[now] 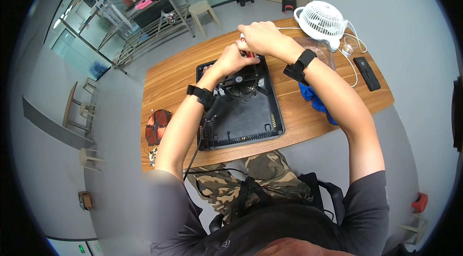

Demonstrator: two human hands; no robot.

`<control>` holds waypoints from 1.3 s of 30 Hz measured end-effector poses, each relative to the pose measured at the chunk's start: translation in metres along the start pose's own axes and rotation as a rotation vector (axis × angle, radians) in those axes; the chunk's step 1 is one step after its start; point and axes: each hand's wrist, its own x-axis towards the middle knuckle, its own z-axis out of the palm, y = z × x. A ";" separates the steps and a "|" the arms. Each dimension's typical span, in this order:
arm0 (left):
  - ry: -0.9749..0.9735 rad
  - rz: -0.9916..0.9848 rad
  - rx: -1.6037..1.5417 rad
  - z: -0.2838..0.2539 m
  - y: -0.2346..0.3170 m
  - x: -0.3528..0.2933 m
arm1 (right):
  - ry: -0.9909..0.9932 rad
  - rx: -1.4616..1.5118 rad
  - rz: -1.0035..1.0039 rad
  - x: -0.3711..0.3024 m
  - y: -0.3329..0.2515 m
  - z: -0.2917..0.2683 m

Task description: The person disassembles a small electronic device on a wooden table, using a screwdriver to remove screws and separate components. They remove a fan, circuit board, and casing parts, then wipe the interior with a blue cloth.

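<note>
A black plastic housing [236, 121], like the open bottom shell of an induction cooker, lies on the wooden table in front of me. A round black fan [239, 91] sits inside it. My left hand [235, 60] is over the housing's far edge, fingers bent and thumb pointing right, closed around something mostly hidden. My right hand [262, 39] is just above and beyond it, fingers curled down on a small white-and-red item [243, 38] whose kind I cannot make out. The hands nearly touch. Red parts show under the left hand.
A copper coil disc [157, 127] and a small pile of bits [153, 155] lie at the table's left edge. On the right are a white desk fan [322, 20] with its cord, a clear plastic tray [313, 49], a blue cloth [317, 103] and a long black object [367, 74].
</note>
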 end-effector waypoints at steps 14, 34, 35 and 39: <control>0.005 -0.079 -0.054 0.003 0.006 -0.004 | -0.094 -0.131 0.111 0.000 -0.016 -0.016; 0.073 -0.006 -0.164 0.010 -0.003 -0.006 | 0.099 -0.178 0.088 -0.005 -0.018 0.002; 0.117 -0.012 -0.124 0.010 -0.003 -0.006 | 0.105 -0.220 0.091 -0.002 -0.021 0.005; 0.132 0.036 -0.099 0.012 -0.004 -0.007 | 0.081 -0.177 0.090 -0.001 -0.025 0.007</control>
